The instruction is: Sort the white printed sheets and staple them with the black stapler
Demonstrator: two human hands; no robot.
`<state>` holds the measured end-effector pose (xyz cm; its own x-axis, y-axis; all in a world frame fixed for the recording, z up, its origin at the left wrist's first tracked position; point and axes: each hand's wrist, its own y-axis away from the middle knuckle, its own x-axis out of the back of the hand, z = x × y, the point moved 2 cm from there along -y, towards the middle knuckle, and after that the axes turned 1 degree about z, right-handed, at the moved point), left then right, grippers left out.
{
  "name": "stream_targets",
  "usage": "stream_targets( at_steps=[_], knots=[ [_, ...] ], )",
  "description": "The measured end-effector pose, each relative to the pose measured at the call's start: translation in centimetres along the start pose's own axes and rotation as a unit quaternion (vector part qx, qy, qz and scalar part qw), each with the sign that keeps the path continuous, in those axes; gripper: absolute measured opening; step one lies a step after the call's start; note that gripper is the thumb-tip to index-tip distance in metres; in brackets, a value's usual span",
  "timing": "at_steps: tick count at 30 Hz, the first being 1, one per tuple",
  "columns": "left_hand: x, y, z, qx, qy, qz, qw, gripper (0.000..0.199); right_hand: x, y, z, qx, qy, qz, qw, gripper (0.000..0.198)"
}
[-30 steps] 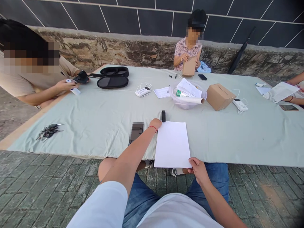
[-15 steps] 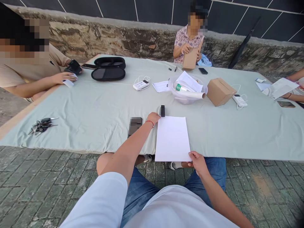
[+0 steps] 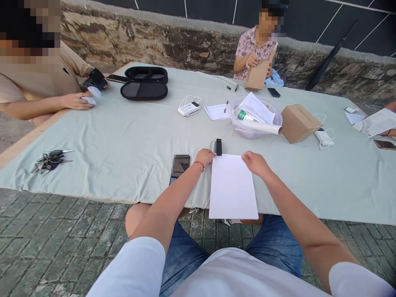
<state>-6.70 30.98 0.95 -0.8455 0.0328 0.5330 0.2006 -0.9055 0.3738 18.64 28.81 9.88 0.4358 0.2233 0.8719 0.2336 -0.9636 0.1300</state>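
White sheets of paper (image 3: 233, 187) lie stacked in front of me, their near end jutting past the table edge. My left hand (image 3: 205, 157), with a red string at the wrist, pinches the far left corner. Right beside that corner is a small black stapler-like object (image 3: 219, 147); its exact kind is hard to make out. At the far right corner, my right hand (image 3: 256, 163) has its fingers closed on the paper's edge. A dark, partly blurred flat box (image 3: 181, 166) lies left of my left forearm.
Keys (image 3: 51, 161) lie on the left of the cloth-covered table (image 3: 123, 144). Beyond the paper are a plastic basin (image 3: 239, 128) with papers and a bottle, a cardboard box (image 3: 299, 123), a white power bank (image 3: 188, 108) and an open black case (image 3: 144, 90). Other people sit around the table.
My right hand has moved from the paper's near right corner up to its far right corner. My left hand stays at the far left corner. The view has shifted slightly.
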Motion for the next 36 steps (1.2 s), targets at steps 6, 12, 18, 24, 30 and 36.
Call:
stream_targets(
  at_steps=[6,12,18,24,30,36],
  knots=[
    [0.2,0.0,-0.2,-0.013,0.019,-0.035,0.999,0.014,-5.6,-12.4,-7.7,0.092,0.009,0.053,0.994,0.052],
    [0.3,-0.2,-0.1,-0.024,0.019,-0.063,0.998,0.022,-8.7,-16.4,-9.3,0.101,0.066,-0.022,0.992,0.049],
    [0.6,0.1,0.4,-0.008,0.023,-0.065,0.998,0.015,-10.4,-16.2,-9.6,0.041,0.037,-0.036,0.998,0.05],
    [0.2,1.3,0.5,0.013,0.04,-0.028,0.999,0.013,-9.5,-16.8,-9.0,0.052,0.002,-0.019,0.998,0.049],
    [-0.2,3.6,-0.1,-0.028,0.014,0.044,0.999,0.014,-7.1,-12.2,-3.8,0.078,-0.046,0.125,0.988,0.052],
    [-0.8,4.5,0.5,-0.002,-0.039,0.078,0.996,0.018,-8.2,-6.5,-0.2,0.202,0.047,0.034,0.978,0.045]
  ],
)
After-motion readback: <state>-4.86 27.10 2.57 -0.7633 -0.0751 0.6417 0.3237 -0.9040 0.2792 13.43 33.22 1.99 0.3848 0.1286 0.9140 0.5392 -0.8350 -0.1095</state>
